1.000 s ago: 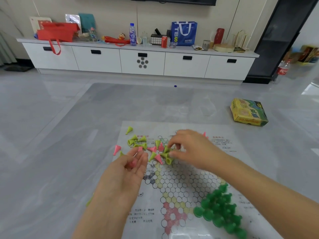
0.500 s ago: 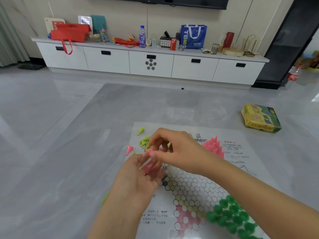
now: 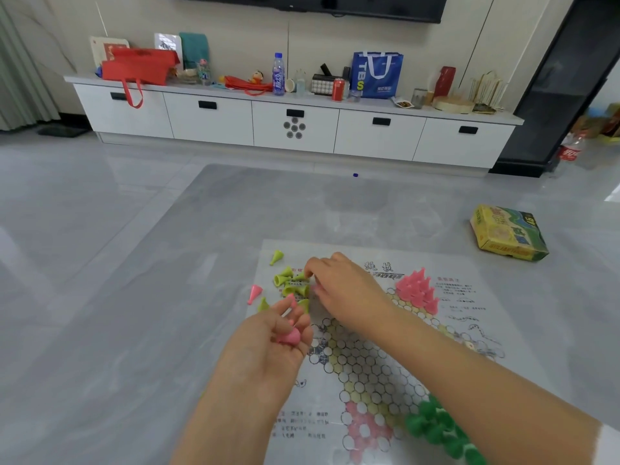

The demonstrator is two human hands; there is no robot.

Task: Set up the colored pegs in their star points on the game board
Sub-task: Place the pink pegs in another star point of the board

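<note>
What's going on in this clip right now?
A person is sorting loose pegs on a Chinese checkers board laid on the floor. The left hand cups pink pegs, while the right hand reaches into a scattered pile of yellow-green pegs. A standing pink cluster fills one star point and a dark green cluster fills another.

We see a glossy grey tiled floor (image 3: pixel 100 229) running back to a long white cabinet (image 3: pixel 295 129) with black drawer handles, set against a pale wall (image 3: pixel 251 35). Above it hangs the lower edge of a dark screen (image 3: pixel 335 8). A grey-green curtain (image 3: pixel 20 78) falls at the left, and a black glass cupboard (image 3: pixel 563 82) stands at the right.
</note>
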